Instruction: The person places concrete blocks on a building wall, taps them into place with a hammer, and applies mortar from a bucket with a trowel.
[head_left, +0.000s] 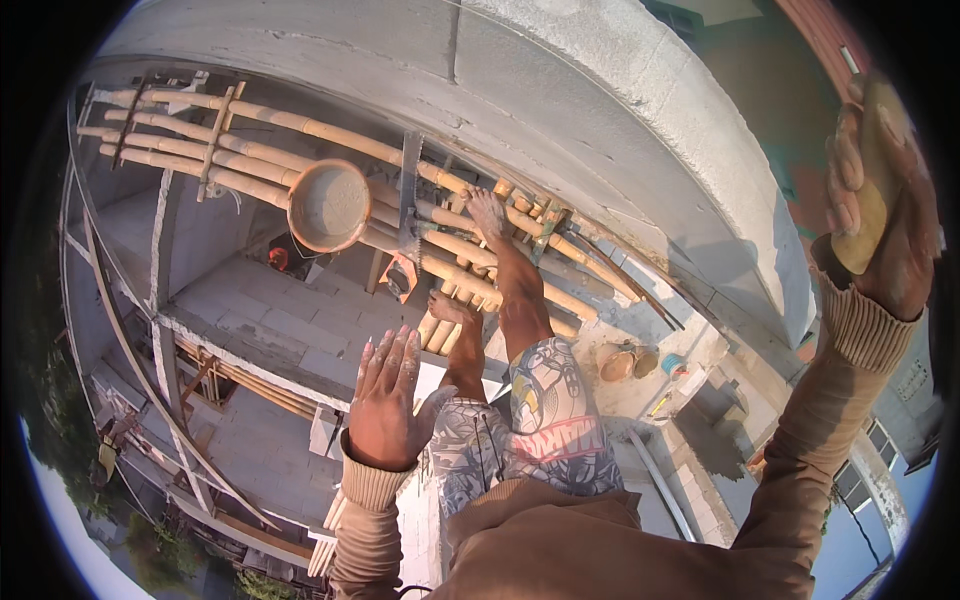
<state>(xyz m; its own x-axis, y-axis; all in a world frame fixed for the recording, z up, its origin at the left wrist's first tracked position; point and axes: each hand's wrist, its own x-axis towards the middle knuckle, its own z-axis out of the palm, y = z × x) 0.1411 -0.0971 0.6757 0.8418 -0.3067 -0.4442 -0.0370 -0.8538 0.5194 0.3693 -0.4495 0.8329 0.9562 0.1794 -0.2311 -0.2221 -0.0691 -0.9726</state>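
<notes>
My left hand (388, 400) is raised in front of my shorts, its fingers stretched out and nothing in it. White dust or mortar marks its fingertips. High at the far right, my right hand (905, 265) is closed around a tan oblong object (868, 215), rounded at its lower end; its exact kind I cannot make out. The wall (660, 130) rises to the left of that hand. An orange-rimmed basin (330, 205) with grey wet mix stands on the bamboo poles (250, 150). Near my feet, a handsaw (409, 190) lies across the poles.
I stand on bamboo scaffolding beside the grey wall. Below are a block-built floor (290, 300), an orange tool (400, 277) and a red-orange item (279, 258). Two round tan items (622, 362) and a blue one (673, 364) sit on a ledge at right.
</notes>
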